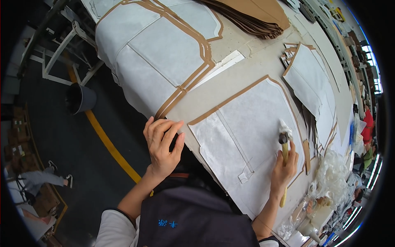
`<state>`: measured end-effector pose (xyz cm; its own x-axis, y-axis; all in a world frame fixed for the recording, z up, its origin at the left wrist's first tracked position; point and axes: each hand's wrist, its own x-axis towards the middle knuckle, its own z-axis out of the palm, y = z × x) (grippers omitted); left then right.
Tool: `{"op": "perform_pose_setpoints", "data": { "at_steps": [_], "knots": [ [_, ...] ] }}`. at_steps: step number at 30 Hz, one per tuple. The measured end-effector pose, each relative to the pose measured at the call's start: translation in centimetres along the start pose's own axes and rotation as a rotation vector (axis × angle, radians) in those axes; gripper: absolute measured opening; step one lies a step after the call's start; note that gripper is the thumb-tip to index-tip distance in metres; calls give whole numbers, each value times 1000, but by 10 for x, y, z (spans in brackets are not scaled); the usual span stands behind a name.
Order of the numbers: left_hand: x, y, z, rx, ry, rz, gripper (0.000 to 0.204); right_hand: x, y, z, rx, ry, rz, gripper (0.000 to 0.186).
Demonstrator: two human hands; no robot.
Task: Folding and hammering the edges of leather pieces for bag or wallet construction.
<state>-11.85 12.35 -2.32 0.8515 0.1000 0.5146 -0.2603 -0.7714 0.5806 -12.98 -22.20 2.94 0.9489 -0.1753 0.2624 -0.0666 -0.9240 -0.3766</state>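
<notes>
Holding a brush above a white panel

Right hand (284, 166): fingers wrapped around the wooden handle of the brush (283, 139); white head lies over the panel's right part, contact uncertain. Panel (259, 119): flat on the table (224, 88), right of centre in frame, brown along its upper edges. Left hand (164, 142): near frame centre, fingers parted and loosely curled, nothing seen in them; touch on the stack (164, 49) at upper left cannot be told.

Risks (judgement): panel may skid under a firm stroke, the left hand being off it. Overrunning its edge, a wet head could smear the neighbouring pieces (310, 78). Stack overhangs; a knock could drag it floorward.
</notes>
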Motion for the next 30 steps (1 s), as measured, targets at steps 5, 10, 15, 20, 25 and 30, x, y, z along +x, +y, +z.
{"op": "perform_pose_setpoints", "data": {
  "at_steps": [5,10,15,20,25,30],
  "knots": [
    [21,4,-4,55,-77,87,32,-44,50,-17,-140,126,263,48],
    [39,6,-4,87,-173,140,32,-71,85,-25,-187,180,308,45],
    [53,11,-1,128,-232,180,32,-74,90,-27,-227,165,268,41],
    [60,21,3,111,-334,124,35,-75,90,-24,-233,182,255,42],
    [70,23,15,74,-367,144,35,-79,93,-29,-184,205,268,43],
    [80,21,29,22,-375,161,36,-111,126,-47,-269,280,394,43]
  ]
}}
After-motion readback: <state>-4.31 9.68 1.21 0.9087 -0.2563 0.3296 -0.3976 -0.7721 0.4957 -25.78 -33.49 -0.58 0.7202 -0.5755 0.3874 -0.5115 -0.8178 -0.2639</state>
